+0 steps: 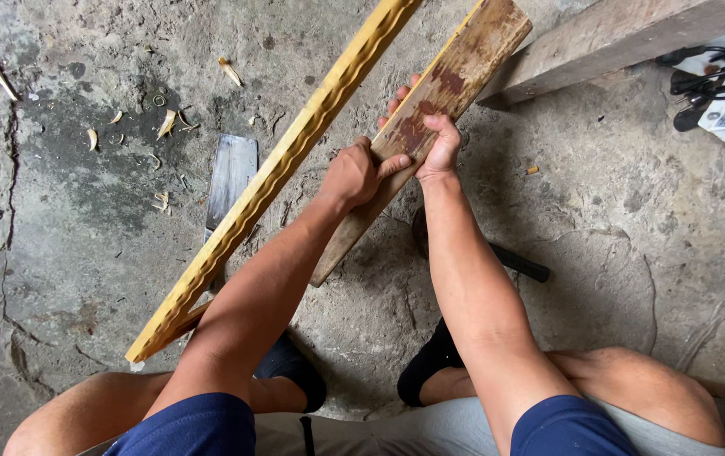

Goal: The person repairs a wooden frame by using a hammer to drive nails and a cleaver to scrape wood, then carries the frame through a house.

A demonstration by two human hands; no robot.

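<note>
Seen from above, a seated person grips a worn wooden board [430, 118], stained with patches of dark red paint, in both bare hands over a rough concrete floor [632, 236]. The left hand [354, 176] is closed around the board's near edge, thumb laid across its face; the right hand [440, 145] is clamped on it just beyond, fingers curled over the far edge, so the two hands sit almost touching. The board slants away from the hands toward the upper right, its lower end reaching back below the left wrist. Just to the left of the left hand, and roughly parallel to the board, lies a long yellow strip [269, 181] with a wavy carved edge. Beyond that strip, farther left, a flat grey blade [231, 173] rests on the floor among scattered pale wood shavings [165, 123]. Past the right hand, a heavy timber beam [616, 38] crosses the upper right corner, with black cables [708, 76] at its end. Under the right forearm a dark handle [518, 263] lies on the concrete.
</note>
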